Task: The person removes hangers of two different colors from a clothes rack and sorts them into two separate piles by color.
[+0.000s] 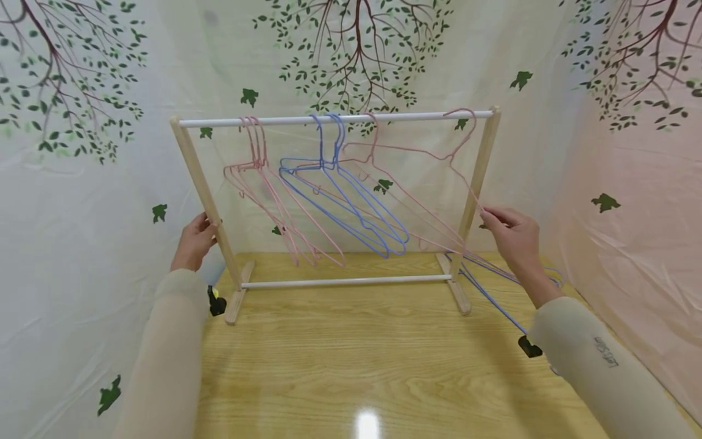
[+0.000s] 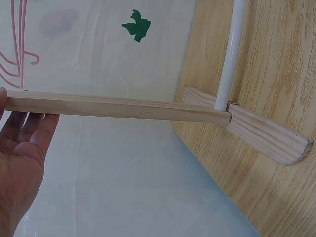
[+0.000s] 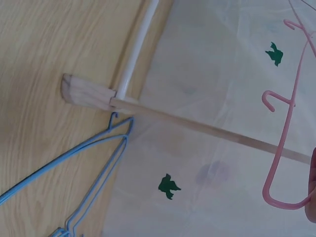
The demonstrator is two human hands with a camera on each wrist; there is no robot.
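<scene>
My left hand [image 1: 194, 242] grips the left post [image 1: 200, 177] of a wooden clothes rack, thumb in front and fingertips behind. In my right hand [image 1: 514, 238], thumb and fingers pinch one shoulder corner of a pink hanger [image 3: 282, 143]. This hanger's hook overlaps the right end of the white top rod [image 1: 290, 121] in the head view, and its body tilts down to the right. Along the rod hang several pink hangers [image 1: 258, 166] at the left, blue hangers [image 1: 329, 164] at the middle, and another pink hanger [image 1: 375, 143] right of them.
Blue hangers [image 1: 493, 303] lie on the wooden table [image 1: 340, 353] beside the rack's right foot [image 1: 460, 299]. A white lower bar [image 1: 345, 281] joins the two feet. Behind the rack hangs a pale cloth [image 1: 208, 73] printed with branches and leaves.
</scene>
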